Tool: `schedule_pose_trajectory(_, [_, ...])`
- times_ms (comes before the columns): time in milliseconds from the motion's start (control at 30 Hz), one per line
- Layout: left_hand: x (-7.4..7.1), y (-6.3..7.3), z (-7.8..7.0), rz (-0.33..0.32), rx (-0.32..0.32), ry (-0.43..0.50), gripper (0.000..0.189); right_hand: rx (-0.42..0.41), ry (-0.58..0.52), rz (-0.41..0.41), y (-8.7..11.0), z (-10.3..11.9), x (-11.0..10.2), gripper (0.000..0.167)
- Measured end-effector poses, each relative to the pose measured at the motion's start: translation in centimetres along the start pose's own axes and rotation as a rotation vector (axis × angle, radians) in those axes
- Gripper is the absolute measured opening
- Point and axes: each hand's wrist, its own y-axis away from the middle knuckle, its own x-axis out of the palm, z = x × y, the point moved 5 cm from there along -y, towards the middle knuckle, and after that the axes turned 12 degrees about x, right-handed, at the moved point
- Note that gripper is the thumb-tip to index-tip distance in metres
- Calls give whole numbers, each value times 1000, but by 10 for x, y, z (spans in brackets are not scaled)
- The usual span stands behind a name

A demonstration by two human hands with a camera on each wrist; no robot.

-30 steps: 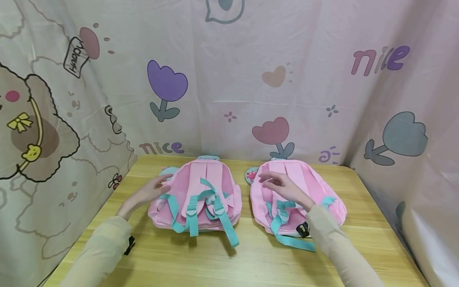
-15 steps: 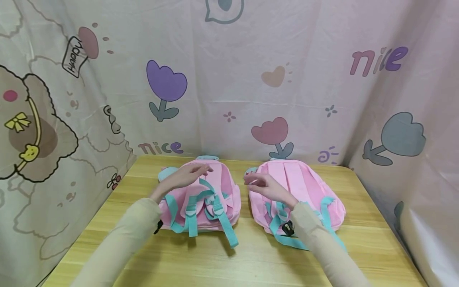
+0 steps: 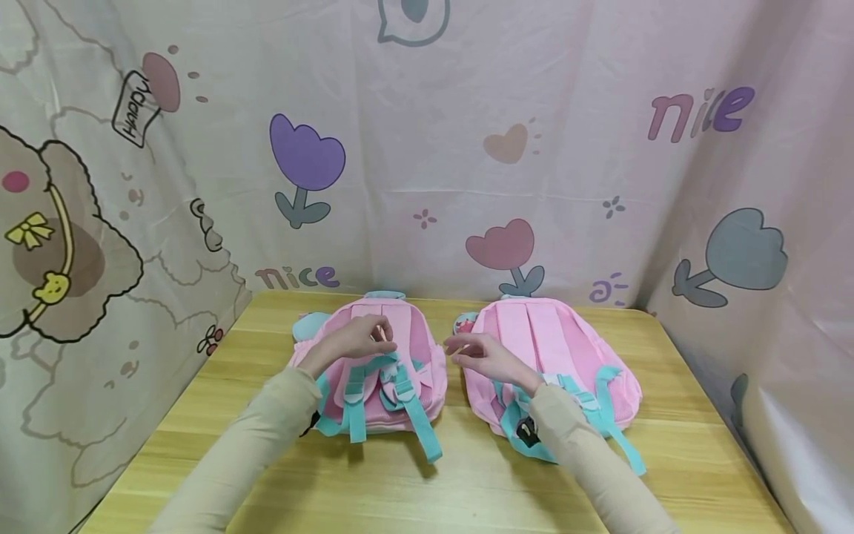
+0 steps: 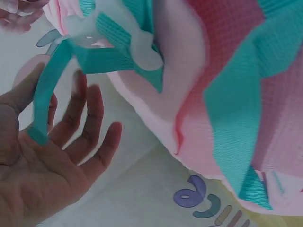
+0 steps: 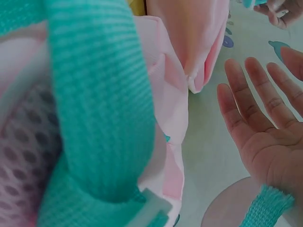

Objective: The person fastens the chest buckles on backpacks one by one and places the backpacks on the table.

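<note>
Two pink backpacks with teal straps lie back side up on the wooden table. Over the left backpack (image 3: 420,334), my left hand (image 3: 356,337) hovers with loosely bent fingers. A loose teal strap end (image 4: 43,101) stands between its thumb and fingers in the left wrist view, without a visible pinch. My right hand (image 3: 490,357) is above the left edge of the right backpack (image 3: 550,334). Its fingers are spread and hold nothing in the right wrist view, where a teal strap end (image 5: 270,205) shows in front of the wrist.
The wooden table (image 3: 400,489) extends in front of both backpacks. A printed curtain (image 3: 420,133) hangs behind and along the sides. Round charms hang beside each backpack, one pale teal (image 3: 310,326) and one with a red picture (image 3: 465,323). Several strap tails trail onto the tabletop.
From beside the left backpack, my left hand has moved right, over its middle, to the loose strap end. My right hand has shifted left. Both backpacks stay in place.
</note>
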Motion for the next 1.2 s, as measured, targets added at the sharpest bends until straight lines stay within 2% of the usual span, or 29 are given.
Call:
schedule_pose_trajectory(233, [6,4,12,63,-6,74,16,0,17,-7,-3,-2,3,37])
schedule_pose_trajectory(467, [13,10,19,98,103,212,19,29,37,-16,-6,-7,8,37])
schedule_pose_trajectory(600, [13,16,29,76,105,313,29,28,40,-12,-8,-7,10,37])
schedule_pose_trajectory(733, [13,24,37,55,95,371,37,39,41,-3,-10,-6,12,38])
schedule_pose_trajectory(900, [12,31,45,25,62,493,33,6,45,2,-14,-3,17,39])
schedule_pose_trajectory(1200, [12,37,63,-89,14,681,28,-25,32,22,-22,12,31,39])
